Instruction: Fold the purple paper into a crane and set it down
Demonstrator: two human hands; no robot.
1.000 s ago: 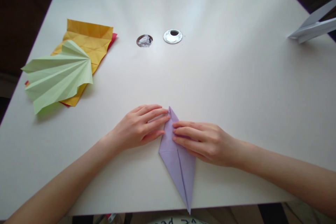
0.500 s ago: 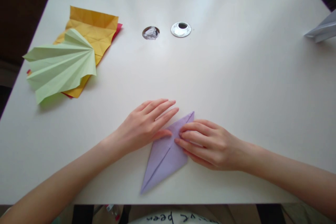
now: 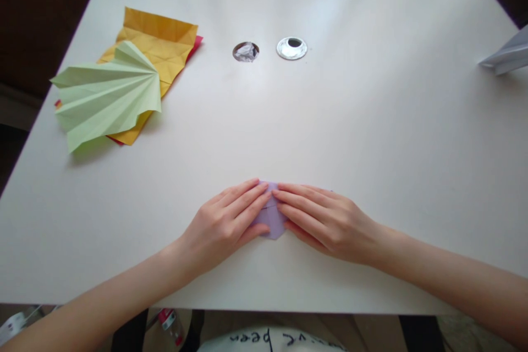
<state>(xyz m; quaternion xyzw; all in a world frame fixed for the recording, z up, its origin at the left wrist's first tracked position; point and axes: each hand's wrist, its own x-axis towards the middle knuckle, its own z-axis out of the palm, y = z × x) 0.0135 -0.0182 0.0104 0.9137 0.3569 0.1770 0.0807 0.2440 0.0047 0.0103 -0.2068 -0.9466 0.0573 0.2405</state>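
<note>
Since half a second ago the purple paper has turned from a long diagonal kite into a small patch almost wholly covered, and both hands have closed in over it. The left hand lies flat, fingers together and stretched toward 2 o'clock, pressing the paper's left part to the table. The right hand lies flat too, fingers together and pointing toward 10 o'clock, pressing the right part. The fingertips of the two hands nearly meet above the paper; neither hand pinches anything. The paper sits near the table's front edge, at 6 o'clock from the table's middle, with only its centre strip and lower tip showing between the hands.

At 10 o'clock lies a green pleated fan on top of an orange sheet, with a red sheet peeking out beneath. At 12 o'clock are a hole and, just beside it, a silver ring. At 2 o'clock a white folded shape is cut off by the frame's edge.
</note>
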